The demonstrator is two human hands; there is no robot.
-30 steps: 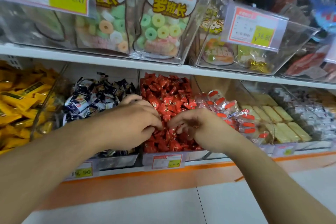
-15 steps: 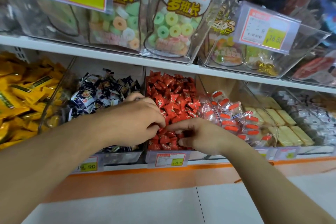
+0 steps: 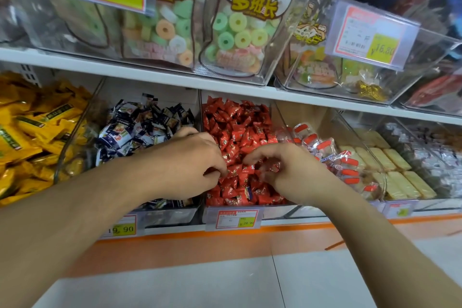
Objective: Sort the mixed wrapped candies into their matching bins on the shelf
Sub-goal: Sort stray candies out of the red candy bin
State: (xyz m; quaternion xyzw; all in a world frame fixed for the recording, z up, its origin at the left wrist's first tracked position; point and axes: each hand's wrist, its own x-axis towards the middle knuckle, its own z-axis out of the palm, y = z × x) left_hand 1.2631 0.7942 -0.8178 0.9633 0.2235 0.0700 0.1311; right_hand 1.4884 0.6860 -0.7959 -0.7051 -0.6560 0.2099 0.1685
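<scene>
Head view: both hands dig in the red candies (image 3: 237,132) bin, mid-shelf. Left hand (image 3: 190,165) and right hand (image 3: 287,172), fingers curled, pinch wrappers; a blue-marked stray candy (image 3: 248,191) near the bin's front edge likely needs lifting out next.

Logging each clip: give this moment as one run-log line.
stage: picking through red foil-wrapped candies | left hand: fingers curled into pile | right hand: same | stray dark-wrapped candy near bin front

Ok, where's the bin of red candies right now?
In the head view the red candy bin sits mid-frame on the lower shelf, between the dark-wrapped candies on its left and the orange-capped packs on its right, with both hands in it.
</scene>
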